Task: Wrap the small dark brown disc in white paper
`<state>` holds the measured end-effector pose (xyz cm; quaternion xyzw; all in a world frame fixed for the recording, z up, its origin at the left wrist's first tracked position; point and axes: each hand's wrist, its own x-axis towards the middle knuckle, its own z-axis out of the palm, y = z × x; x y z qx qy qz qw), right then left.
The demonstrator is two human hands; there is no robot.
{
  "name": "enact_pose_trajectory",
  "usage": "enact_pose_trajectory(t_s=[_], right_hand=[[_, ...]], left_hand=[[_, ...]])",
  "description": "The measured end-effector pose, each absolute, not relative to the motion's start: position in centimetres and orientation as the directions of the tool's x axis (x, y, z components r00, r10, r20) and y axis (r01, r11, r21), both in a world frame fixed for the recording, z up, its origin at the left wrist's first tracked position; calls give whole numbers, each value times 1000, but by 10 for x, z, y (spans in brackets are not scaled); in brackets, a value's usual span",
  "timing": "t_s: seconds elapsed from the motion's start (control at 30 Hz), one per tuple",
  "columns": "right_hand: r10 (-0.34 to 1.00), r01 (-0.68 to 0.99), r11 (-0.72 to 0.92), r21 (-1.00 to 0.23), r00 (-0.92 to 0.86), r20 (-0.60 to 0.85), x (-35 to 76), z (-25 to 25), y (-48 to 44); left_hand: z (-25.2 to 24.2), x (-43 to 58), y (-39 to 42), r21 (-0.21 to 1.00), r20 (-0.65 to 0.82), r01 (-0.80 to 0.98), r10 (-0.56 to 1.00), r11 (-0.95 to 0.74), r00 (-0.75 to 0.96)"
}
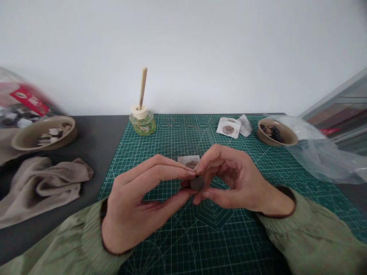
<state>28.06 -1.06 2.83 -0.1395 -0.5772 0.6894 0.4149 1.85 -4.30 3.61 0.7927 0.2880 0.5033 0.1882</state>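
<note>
Both my hands meet over the middle of a green cutting mat (172, 143). Between their fingertips is a small, round, dark brown disc (197, 183). My left hand (124, 200) pinches it, fingers above and thumb below. Curled around the other side, my right hand (243, 181) has its index finger and thumb at the disc's edge; its other fingers are partly hidden. Just behind the fingertips, a small white paper packet (187, 159) lies on the mat, partly covered by my hands.
A glass jar (143, 122) with a wooden stick stands at the back. White packets (228, 127) lie back right, near a brown bowl (277, 132) of dark pieces and clear plastic (327, 149). At left are another bowl (27, 139), a crumpled cloth (47, 183) and a red-labelled bag (28, 100).
</note>
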Motion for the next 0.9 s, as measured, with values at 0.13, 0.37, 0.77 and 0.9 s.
enact_pose_trajectory(t_s=[0.13,0.37,0.77,0.9], right_hand=[[736,-393,13,-919,-618,275,281,31,-13],[852,-233,47,-971,-497,161,268,41,-18],[775,-268,73,-961,-591,224,281,39,-19],[767,-287,73,-955,-596,238,280,39,-19]], left_hand=[[39,16,-46,562,691,298,636,-772,344],[37,12,-44,466,701,402,606,-788,375],[37,12,-40,574,673,326,659,-751,336],[39,10,-41,591,653,310,668,-744,357]])
